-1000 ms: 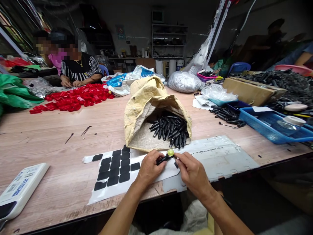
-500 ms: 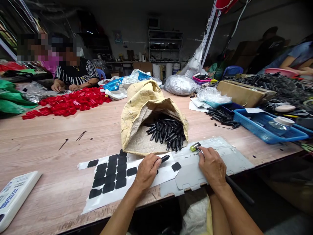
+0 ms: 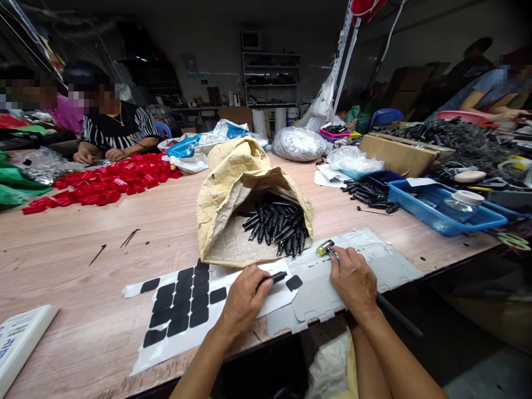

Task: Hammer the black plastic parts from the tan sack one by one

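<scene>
My left hand [image 3: 243, 299] is closed round a small black cylindrical part [image 3: 276, 276], whose tip pokes out to the right over a white backing sheet [image 3: 174, 327] carrying several black square pads [image 3: 183, 305]. A single loose black pad [image 3: 293, 282] lies just right of that tip. My right hand [image 3: 353, 280] rests on a grey plastic sheet [image 3: 390, 266] and is closed on a small tool with a yellow-green end [image 3: 323, 248]. Behind both hands an open tan sack [image 3: 233, 188] holds several black parts [image 3: 276, 221].
Red pieces [image 3: 100, 183] are heaped at the back left, where a person in a striped top [image 3: 112, 130] sits. A blue tray [image 3: 440, 213], a cardboard box [image 3: 401, 152] and piles of black parts lie to the right. A white device [image 3: 19, 338] lies at the front left.
My hands have separated: the right hand carried the yellow-green tool away to the right onto the grey sheet, while the left hand kept the black part over the pad sheet.
</scene>
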`<state>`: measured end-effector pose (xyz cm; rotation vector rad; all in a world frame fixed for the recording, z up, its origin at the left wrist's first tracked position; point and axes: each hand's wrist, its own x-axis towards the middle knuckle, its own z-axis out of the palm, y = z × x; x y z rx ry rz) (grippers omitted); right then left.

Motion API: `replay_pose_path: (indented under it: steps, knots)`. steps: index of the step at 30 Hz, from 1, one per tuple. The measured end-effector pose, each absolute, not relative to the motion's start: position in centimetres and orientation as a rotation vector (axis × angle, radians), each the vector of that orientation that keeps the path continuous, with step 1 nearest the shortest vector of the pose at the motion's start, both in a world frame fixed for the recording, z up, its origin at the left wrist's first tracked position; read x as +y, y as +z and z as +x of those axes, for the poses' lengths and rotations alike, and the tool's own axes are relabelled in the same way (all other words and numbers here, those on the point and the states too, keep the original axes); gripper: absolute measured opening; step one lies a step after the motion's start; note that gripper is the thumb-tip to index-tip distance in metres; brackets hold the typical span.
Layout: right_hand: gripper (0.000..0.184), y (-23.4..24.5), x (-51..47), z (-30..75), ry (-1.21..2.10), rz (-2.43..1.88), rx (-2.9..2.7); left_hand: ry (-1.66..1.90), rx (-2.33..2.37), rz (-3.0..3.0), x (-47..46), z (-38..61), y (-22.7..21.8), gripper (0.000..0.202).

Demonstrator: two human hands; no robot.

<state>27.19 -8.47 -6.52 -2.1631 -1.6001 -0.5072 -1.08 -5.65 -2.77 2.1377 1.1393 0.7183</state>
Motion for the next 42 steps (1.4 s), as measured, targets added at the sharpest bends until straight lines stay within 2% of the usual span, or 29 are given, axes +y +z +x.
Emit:
replay_pose_path:
  steps: [5, 10, 15, 17, 22, 26, 30, 36, 42]
  knots:
    - [0.025, -6.6, -8.5, 27.2, -0.526, -2.164, -1.589, 0.632, 0.795, 2.324, -11.0, -1.6, -2.0, 0.022]
    - [0.024, -6.7, -8.5, 27.2, -0.533, -2.166, -1.589, 0.719, 0.657, 2.786, -14.8, -2.3, -6.9, 0.039]
    - [0.024, -6.8, -8.6, 27.3, -0.571, -2.143, -1.601, 0.765, 0.695, 2.746, -15.2, -2.8, -8.7, 0.027]
    - [0.024, -6.9, -8.6, 27.3, -0.588, -2.133, -1.608, 0.858, 0.752, 2.518, -15.1, -2.7, -7.8, 0.033]
    - [0.025, -7.4, -8.5, 27.6, -0.621, -2.107, -1.624, 1.014, 1.051, 1.638, -13.4, -1.7, -2.8, 0.08]
    - [0.025, -7.7, -8.5, 27.9, -0.652, -2.094, -1.637, 1.051, 1.084, 1.346, -10.0, -0.6, 0.9, 0.105]
    - [0.024, -7.8, -8.4, 28.0, -0.675, -2.092, -1.648, 1.039, 1.06, 1.256, -7.1, 0.3, 1.9, 0.115]
    - [0.025, -8.3, -8.4, 28.3, -0.703, -2.03, -1.654, 1.066, 1.12, 1.356, -5.8, 1.0, 1.9, 0.116]
    - [0.024, -8.1, -8.3, 28.2, -0.731, -2.009, -1.656, 1.523, 1.535, 1.792, -2.2, 0.4, 4.1, 0.128]
